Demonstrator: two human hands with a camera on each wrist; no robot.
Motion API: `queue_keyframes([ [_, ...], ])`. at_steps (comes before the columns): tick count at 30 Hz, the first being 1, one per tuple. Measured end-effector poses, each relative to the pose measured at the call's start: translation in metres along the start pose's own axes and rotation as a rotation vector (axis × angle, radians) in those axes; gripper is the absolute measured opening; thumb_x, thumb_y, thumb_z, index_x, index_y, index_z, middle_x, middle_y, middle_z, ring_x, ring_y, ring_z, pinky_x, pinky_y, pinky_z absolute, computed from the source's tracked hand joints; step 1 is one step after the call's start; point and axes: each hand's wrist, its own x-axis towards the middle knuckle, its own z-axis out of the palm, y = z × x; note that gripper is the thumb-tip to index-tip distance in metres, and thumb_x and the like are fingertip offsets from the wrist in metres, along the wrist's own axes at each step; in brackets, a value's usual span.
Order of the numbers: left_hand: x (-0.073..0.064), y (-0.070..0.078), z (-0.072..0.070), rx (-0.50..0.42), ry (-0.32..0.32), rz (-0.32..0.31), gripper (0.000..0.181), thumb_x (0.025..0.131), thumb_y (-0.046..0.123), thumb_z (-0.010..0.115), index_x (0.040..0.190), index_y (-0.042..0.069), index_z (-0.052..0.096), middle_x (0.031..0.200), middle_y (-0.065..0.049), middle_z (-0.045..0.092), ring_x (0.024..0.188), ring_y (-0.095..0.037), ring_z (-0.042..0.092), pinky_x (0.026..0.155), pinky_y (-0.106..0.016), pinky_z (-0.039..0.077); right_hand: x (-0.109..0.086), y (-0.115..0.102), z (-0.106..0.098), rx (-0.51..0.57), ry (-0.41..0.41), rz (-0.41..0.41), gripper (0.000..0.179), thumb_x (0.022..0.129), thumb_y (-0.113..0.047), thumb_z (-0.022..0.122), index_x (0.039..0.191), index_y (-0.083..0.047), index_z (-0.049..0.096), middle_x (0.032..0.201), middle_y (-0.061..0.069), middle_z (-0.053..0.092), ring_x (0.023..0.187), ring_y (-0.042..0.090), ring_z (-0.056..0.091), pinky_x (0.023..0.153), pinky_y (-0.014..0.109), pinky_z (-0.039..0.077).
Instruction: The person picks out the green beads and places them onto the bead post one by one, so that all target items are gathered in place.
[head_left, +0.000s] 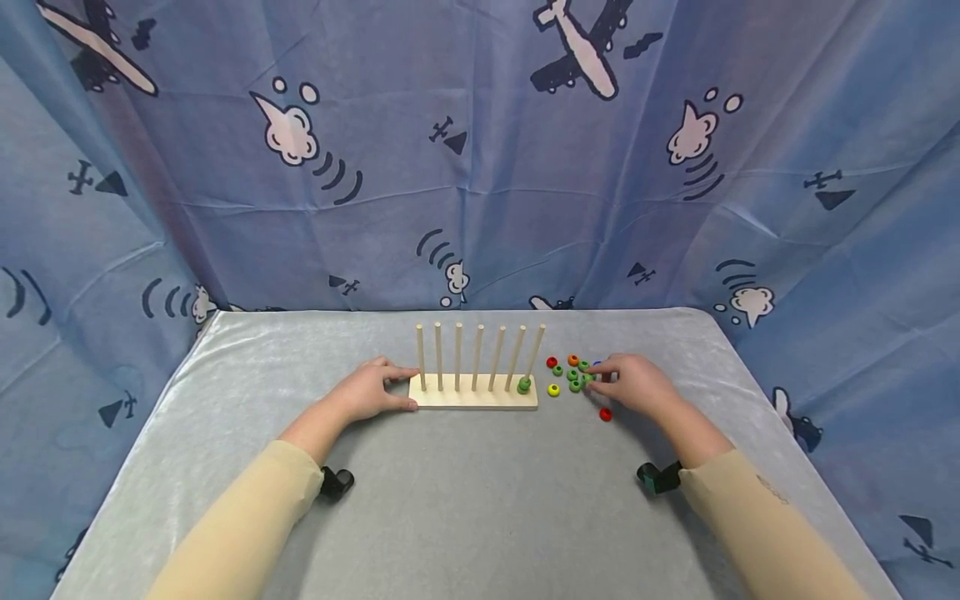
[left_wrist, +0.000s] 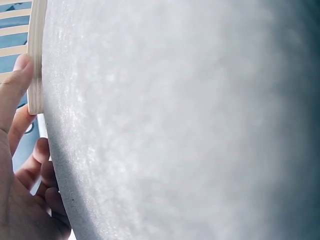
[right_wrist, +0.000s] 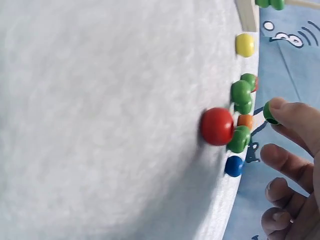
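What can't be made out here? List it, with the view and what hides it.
Blue bead: head view, mostly hidden by the right hand.
Most of the peg rack: left wrist view, cut by left and top edges.
Green beads on the end peg: right wrist view, cut by the top edge.
Dark mark on the right sleeve: head view, too small to read.

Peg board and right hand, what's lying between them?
Between the peg board and right hand, the head view shows a yellow bead, a red bead, an orange bead and several green beads.
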Motion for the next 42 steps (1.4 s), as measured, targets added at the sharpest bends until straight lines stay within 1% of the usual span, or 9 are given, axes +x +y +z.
queue_keyframes([
  [5,0.0,0.0,0.001,-0.001,0.003,0.004,0.069,0.075,0.052,0.082,0.136,0.026,0.063,0.104,-0.002,0.053,0.089,-0.019,0.047,0.079,-0.037,0.041,-0.005,-0.006,-0.003,0.022,0.083,-0.022,0.034,0.091,-0.029,0.074,0.12,-0.012,0.074,0.086,-0.002,0.064,0.072,0.017,0.05,0.061,0.033,0.041],
  [12,0.0,-0.001,0.001,-0.007,0.002,0.004,0.069,0.075,0.052,0.083,0.136,0.026,0.064,0.102,-0.001,0.053,0.087,-0.019,0.046,0.078,-0.036,0.041,-0.009,-0.026,-0.012,0.054,0.188,-0.05,0.035,0.091,-0.03,0.073,0.123,-0.015,0.073,0.088,-0.001,0.063,0.074,0.018,0.05,0.062,0.034,0.041],
  [20,0.0,0.0,0.001,-0.006,0.001,0.008,0.068,0.075,0.051,0.082,0.136,0.026,0.064,0.102,-0.001,0.053,0.086,-0.018,0.047,0.078,-0.036,0.041,-0.014,-0.051,-0.021,0.138,0.364,-0.112,0.032,0.093,-0.028,0.072,0.123,-0.018,0.073,0.093,0.0,0.065,0.074,0.017,0.051,0.059,0.034,0.04],
  [24,0.0,0.0,0.001,-0.005,0.002,0.008,0.068,0.076,0.051,0.082,0.136,0.026,0.064,0.103,-0.001,0.053,0.087,-0.019,0.048,0.079,-0.037,0.041,-0.015,-0.065,-0.028,0.186,0.452,-0.137,0.03,0.093,-0.027,0.072,0.122,-0.017,0.074,0.089,0.0,0.064,0.075,0.016,0.05,0.059,0.035,0.04],
  [27,0.0,0.0,0.002,0.0,0.0,0.005,0.068,0.076,0.052,0.082,0.136,0.025,0.064,0.104,-0.001,0.053,0.088,-0.019,0.048,0.08,-0.038,0.042,-0.018,-0.076,-0.034,0.216,0.512,-0.179,0.028,0.092,-0.025,0.073,0.119,-0.016,0.075,0.085,-0.002,0.063,0.075,0.014,0.05,0.06,0.034,0.04],
  [31,0.0,0.0,0.001,-0.003,-0.003,-0.002,0.069,0.075,0.051,0.082,0.136,0.025,0.063,0.105,-0.002,0.053,0.089,-0.019,0.048,0.081,-0.038,0.042,-0.019,-0.091,-0.039,0.25,0.581,-0.262,0.026,0.089,-0.021,0.076,0.115,-0.017,0.077,0.086,-0.004,0.064,0.073,0.012,0.05,0.059,0.03,0.04],
  [36,-0.001,0.002,0.0,-0.015,-0.006,-0.007,0.069,0.076,0.05,0.083,0.137,0.025,0.063,0.104,-0.002,0.053,0.088,-0.019,0.047,0.079,-0.038,0.041,-0.018,-0.102,-0.04,0.296,0.626,-0.339,0.028,0.087,-0.015,0.078,0.115,-0.014,0.077,0.087,-0.004,0.066,0.072,0.011,0.05,0.059,0.027,0.04],
  [39,-0.002,0.003,-0.001,-0.015,-0.011,-0.007,0.068,0.076,0.05,0.082,0.137,0.024,0.063,0.103,-0.002,0.053,0.087,-0.019,0.047,0.079,-0.037,0.041,-0.017,-0.106,-0.039,0.328,0.625,-0.36,0.029,0.086,-0.014,0.079,0.115,-0.013,0.077,0.088,-0.003,0.066,0.072,0.011,0.05,0.059,0.029,0.041],
  [42,-0.002,0.004,-0.001,-0.012,-0.012,-0.008,0.068,0.076,0.049,0.083,0.137,0.024,0.063,0.104,-0.002,0.053,0.087,-0.019,0.047,0.079,-0.037,0.041,-0.015,-0.108,-0.037,0.354,0.608,-0.362,0.029,0.086,-0.014,0.079,0.115,-0.014,0.077,0.089,-0.003,0.066,0.072,0.014,0.051,0.059,0.03,0.042],
])
